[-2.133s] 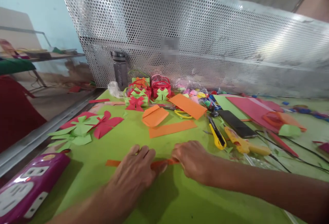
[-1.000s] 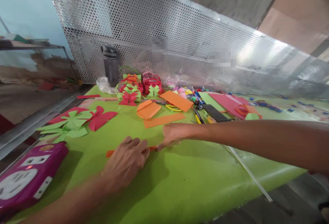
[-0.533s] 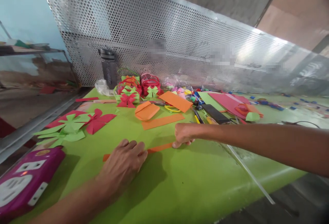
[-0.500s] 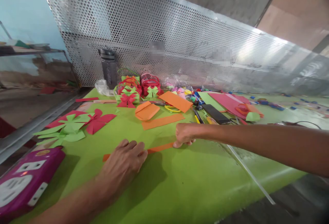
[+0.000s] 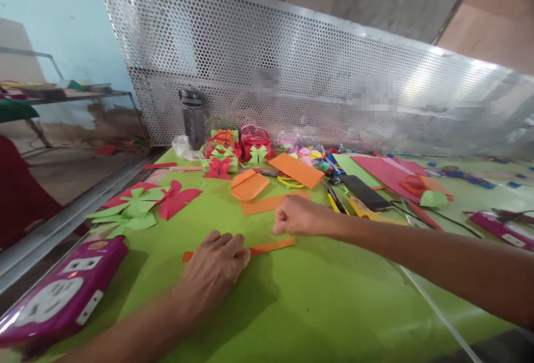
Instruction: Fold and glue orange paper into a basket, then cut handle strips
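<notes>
On the green tabletop (image 5: 317, 296) lies a narrow orange strip (image 5: 273, 246), probably paper or foam sheet. My left hand (image 5: 217, 260) is closed over its middle, fingers curled down on it; both ends stick out and the part beneath is hidden. My right hand (image 5: 296, 215) forms a fist just above the strip's right end, apart from it, with nothing seen in the fingers. Behind it are a wider orange strip (image 5: 261, 204), a folded orange piece (image 5: 249, 185) and a flat orange piece (image 5: 295, 169).
A purple power strip (image 5: 70, 291) sits at left near red (image 5: 179, 199) and green (image 5: 136, 207) cut-out petals. Small decorated baskets (image 5: 255, 143) and a dark bottle (image 5: 193, 121) stand before the perforated metal panel (image 5: 292, 46). A black phone (image 5: 365, 192) and cutters (image 5: 336, 199) lie right.
My right hand has lifted off the strip's right end and moved slightly back to the left, baring that end. My left hand stays on the strip. The camera view has turned slightly left.
</notes>
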`<state>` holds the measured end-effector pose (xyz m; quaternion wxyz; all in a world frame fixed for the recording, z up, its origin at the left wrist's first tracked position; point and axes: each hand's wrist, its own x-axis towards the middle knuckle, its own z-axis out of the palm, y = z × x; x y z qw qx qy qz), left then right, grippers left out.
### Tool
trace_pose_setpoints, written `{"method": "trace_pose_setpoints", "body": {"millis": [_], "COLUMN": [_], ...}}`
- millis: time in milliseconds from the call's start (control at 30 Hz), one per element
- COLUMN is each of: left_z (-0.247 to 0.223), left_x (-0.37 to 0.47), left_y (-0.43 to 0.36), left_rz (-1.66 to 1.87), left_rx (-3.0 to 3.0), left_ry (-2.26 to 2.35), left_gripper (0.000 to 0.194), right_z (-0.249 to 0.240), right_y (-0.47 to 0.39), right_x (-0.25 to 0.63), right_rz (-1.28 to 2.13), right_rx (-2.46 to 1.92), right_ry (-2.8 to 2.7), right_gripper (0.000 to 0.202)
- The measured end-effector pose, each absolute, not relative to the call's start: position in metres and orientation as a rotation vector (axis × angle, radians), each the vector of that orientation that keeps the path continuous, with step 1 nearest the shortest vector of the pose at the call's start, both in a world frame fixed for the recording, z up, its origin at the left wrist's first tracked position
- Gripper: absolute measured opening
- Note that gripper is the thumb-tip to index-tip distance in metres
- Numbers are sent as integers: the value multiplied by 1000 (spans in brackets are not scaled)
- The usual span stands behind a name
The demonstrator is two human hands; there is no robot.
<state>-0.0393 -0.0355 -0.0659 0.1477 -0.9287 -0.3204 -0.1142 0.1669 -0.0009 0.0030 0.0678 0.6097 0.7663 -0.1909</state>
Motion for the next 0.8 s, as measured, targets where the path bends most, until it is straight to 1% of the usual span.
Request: {"method": "trace_pose_setpoints", "body": {"millis": [167,300,367,500,633,800], "left_z": [-73,-78,-77,-73,-70,-66], "left_x": [-39,-40,-40,-41,-41,-37], "left_y": [-34,-31,-31,-33,-35,-35], "left_rz": [-338,-393,-389,-377,-325,-312], "left_rx": [-2609,-2595,-2615,-2672,-2689,-2671], "left_ry": [-914,-908,-904,-902,-933,-984], "left_gripper": [25,31,31,24,25,24], "right_z": [-6,-6,-6,-10,-17,-15], "right_y": [4,13,16,16,12,6], "right_x": [126,130,140,169,201,223], "right_rz": [-656,-729,-774,-836,-840,-639], "right_rx": [1705,1645,1629,1650,1726,1851], "right_ry": [2353,2267,2218,2156,2122,2263], "right_gripper": [29,33,31,27,25,18]}}
